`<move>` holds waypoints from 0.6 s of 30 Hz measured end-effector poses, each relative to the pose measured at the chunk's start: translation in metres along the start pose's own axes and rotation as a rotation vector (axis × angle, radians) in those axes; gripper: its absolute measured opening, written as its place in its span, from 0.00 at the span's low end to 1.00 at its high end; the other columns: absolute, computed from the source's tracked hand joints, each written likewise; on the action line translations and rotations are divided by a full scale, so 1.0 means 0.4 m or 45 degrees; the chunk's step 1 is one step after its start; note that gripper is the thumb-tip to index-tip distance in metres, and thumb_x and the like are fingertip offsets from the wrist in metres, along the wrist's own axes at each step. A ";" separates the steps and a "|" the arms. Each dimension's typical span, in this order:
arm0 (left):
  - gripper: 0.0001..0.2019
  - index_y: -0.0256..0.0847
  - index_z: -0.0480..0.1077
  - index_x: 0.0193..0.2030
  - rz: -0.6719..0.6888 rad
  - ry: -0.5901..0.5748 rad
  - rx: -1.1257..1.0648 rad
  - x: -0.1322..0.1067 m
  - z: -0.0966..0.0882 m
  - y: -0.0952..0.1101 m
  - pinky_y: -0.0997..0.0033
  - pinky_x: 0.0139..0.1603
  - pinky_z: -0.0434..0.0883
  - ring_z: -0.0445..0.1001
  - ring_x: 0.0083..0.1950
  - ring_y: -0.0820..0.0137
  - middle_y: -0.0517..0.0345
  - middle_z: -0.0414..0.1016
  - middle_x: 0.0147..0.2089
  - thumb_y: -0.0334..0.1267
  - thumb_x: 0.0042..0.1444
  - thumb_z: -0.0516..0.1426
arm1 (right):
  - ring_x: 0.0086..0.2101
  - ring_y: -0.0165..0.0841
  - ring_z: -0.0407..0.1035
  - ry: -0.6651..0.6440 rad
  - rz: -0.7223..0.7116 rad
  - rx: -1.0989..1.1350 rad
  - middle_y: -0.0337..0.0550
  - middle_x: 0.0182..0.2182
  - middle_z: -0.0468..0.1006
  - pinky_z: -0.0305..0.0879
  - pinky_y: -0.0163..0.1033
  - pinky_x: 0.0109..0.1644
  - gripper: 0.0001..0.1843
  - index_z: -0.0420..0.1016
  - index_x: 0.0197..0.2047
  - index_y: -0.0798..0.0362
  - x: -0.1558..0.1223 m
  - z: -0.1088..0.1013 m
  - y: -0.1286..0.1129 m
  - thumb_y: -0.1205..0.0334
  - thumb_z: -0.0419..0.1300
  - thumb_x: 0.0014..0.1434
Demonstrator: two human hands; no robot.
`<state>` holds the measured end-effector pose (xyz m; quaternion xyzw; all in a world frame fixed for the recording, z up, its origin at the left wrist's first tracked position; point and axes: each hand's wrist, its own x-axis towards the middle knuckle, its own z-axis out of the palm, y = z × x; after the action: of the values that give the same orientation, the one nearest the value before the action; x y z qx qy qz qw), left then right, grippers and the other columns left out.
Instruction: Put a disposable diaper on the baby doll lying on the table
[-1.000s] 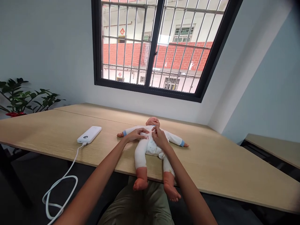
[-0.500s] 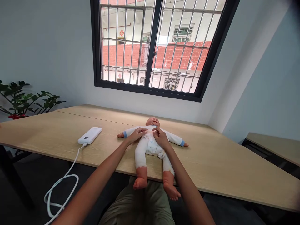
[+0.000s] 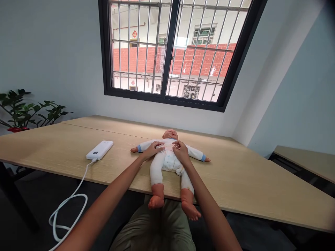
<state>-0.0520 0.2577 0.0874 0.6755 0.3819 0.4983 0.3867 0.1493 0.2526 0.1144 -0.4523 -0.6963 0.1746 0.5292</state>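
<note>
A baby doll [image 3: 171, 162] lies on its back on the table, its head toward the window. It wears a white outfit with blue cuffs, and its bare feet stick out past the near edge. My left hand [image 3: 154, 150] rests at the left side of the doll's torso, fingers stretched over the cloth and the thumb apart. At the right side of the chest is my right hand [image 3: 181, 151], its fingers bent and thumb apart. Between the hands, the front of the outfit shows, with nothing visibly gripped.
The doll lies on a wooden table [image 3: 248, 177]. To its left is a white power bank [image 3: 99, 150] with a white cable [image 3: 69, 198] hanging over the edge. A potted plant [image 3: 23, 111] stands at far left, and a barred window [image 3: 167, 52] is in the wall behind.
My right hand's fingertips have shifted slightly right, widening the space between my hands over the chest. The doll lies in the same place; the view has tilted slightly.
</note>
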 end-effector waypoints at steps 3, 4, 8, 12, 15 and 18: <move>0.28 0.38 0.72 0.55 -0.006 -0.006 0.004 -0.005 0.002 0.002 0.57 0.66 0.62 0.65 0.65 0.54 0.43 0.69 0.62 0.49 0.49 0.66 | 0.32 0.37 0.68 0.042 0.079 0.079 0.46 0.34 0.76 0.66 0.41 0.36 0.15 0.73 0.37 0.53 -0.002 -0.003 0.002 0.60 0.53 0.47; 0.28 0.38 0.72 0.55 -0.002 -0.010 0.005 -0.007 0.003 0.002 0.57 0.66 0.62 0.65 0.65 0.54 0.44 0.69 0.62 0.48 0.49 0.66 | 0.31 0.37 0.68 0.036 0.110 0.101 0.46 0.33 0.76 0.66 0.41 0.36 0.16 0.74 0.39 0.54 -0.003 -0.003 0.003 0.58 0.53 0.48; 0.28 0.39 0.72 0.55 -0.008 -0.015 -0.023 -0.010 0.003 0.000 0.58 0.65 0.63 0.65 0.65 0.54 0.45 0.69 0.62 0.48 0.48 0.67 | 0.30 0.37 0.69 0.012 0.167 0.122 0.46 0.32 0.76 0.66 0.41 0.34 0.17 0.75 0.39 0.54 -0.004 -0.001 0.004 0.54 0.53 0.51; 0.26 0.37 0.73 0.53 -0.014 -0.019 -0.116 -0.004 0.003 -0.003 0.58 0.63 0.64 0.67 0.63 0.55 0.45 0.71 0.60 0.48 0.49 0.66 | 0.30 0.37 0.69 0.003 0.126 0.169 0.45 0.30 0.76 0.67 0.41 0.33 0.18 0.75 0.39 0.54 -0.001 0.004 0.010 0.50 0.57 0.52; 0.20 0.36 0.74 0.49 -0.002 -0.047 -0.235 -0.002 0.003 -0.004 0.61 0.58 0.66 0.70 0.57 0.56 0.46 0.76 0.54 0.48 0.54 0.62 | 0.33 0.37 0.70 -0.020 0.083 0.143 0.46 0.32 0.78 0.68 0.42 0.37 0.19 0.75 0.40 0.54 -0.001 0.004 0.015 0.48 0.61 0.50; 0.19 0.36 0.75 0.48 -0.021 -0.067 -0.311 -0.002 0.001 -0.004 0.64 0.52 0.68 0.72 0.52 0.58 0.49 0.78 0.49 0.47 0.55 0.62 | 0.36 0.37 0.69 -0.040 0.047 0.102 0.49 0.41 0.79 0.67 0.44 0.42 0.19 0.76 0.39 0.53 -0.002 0.002 0.019 0.49 0.64 0.47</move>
<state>-0.0520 0.2577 0.0856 0.6331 0.3138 0.5201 0.4799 0.1519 0.2563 0.1082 -0.4408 -0.6885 0.2189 0.5326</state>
